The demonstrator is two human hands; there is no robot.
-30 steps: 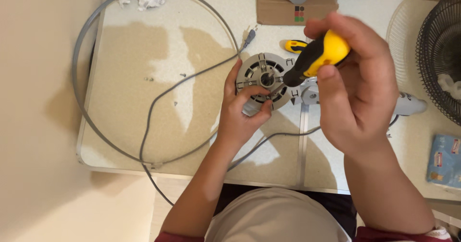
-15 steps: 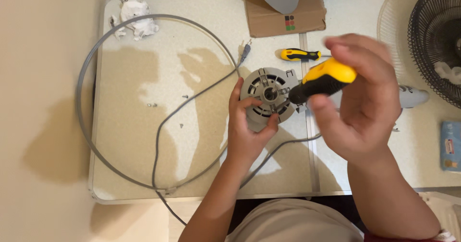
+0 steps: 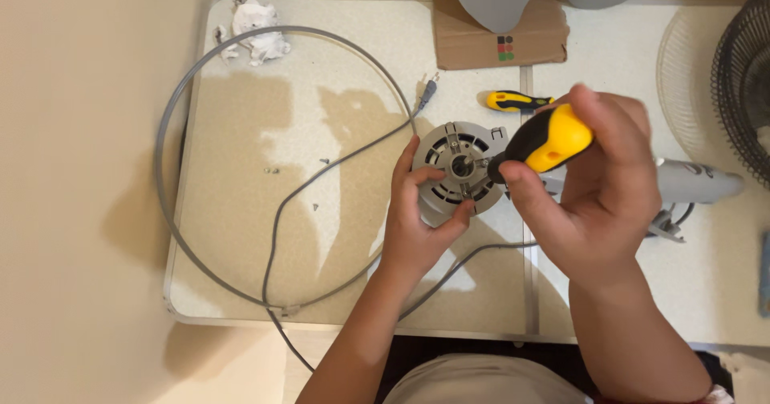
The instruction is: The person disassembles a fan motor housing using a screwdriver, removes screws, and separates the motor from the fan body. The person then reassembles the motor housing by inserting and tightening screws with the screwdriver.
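Observation:
A round grey fan motor (image 3: 455,171) lies on the white table (image 3: 241,211). My left hand (image 3: 421,227) grips its lower left rim, thumb and fingers around the housing. My right hand (image 3: 601,187) holds a yellow and black screwdriver (image 3: 541,143) whose tip end points at the right side of the motor; the shaft itself is hidden. A grey power cord (image 3: 281,203) runs from the motor, and its plug (image 3: 427,91) lies just above the motor.
A second yellow and black screwdriver (image 3: 513,100) lies above my right hand. A grey ring (image 3: 172,115) circles the left of the table, with crumpled paper (image 3: 255,31) at its top. Cardboard (image 3: 497,43), a wire fan guard (image 3: 742,91), and small screws (image 3: 273,169) are nearby.
The view has shifted slightly, so the table sits lower in frame. My right hand has turned the screwdriver handle a little at the motor. My left hand keeps its grip.

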